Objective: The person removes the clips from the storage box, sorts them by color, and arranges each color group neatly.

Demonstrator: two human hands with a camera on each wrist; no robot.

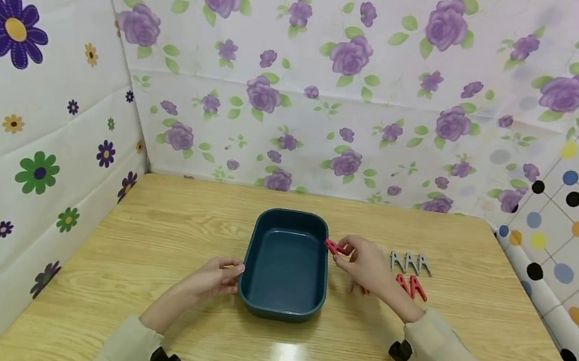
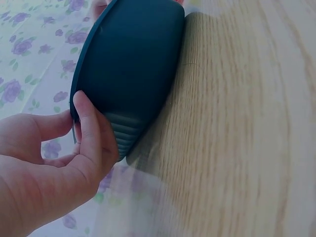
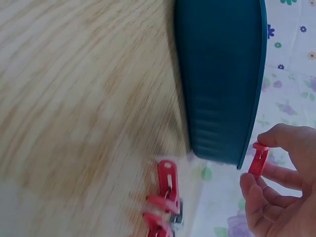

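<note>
A dark teal rectangular tub (image 1: 278,314) stands on the table, its inside bare. My left hand (image 1: 217,276) holds the tub's left rim; in the left wrist view, thumb and fingers (image 2: 96,133) meet at the rim and outer wall. Between thumb and fingers, my right hand (image 1: 367,265) pinches a red clothespin (image 1: 334,247) by its handle ends. The clothespin's tip is at the tub's right rim; whether it touches I cannot tell. In the right wrist view, this clothespin (image 3: 258,160) is just beyond the rim.
Right of the right hand lie three grey clothespins (image 1: 411,263) in a row, with red clothespins (image 1: 417,287) nearer me. Another red piece (image 1: 365,290) is partly hidden under the right hand. Flowered cloth (image 1: 289,111) hangs behind the wooden table (image 1: 193,216).
</note>
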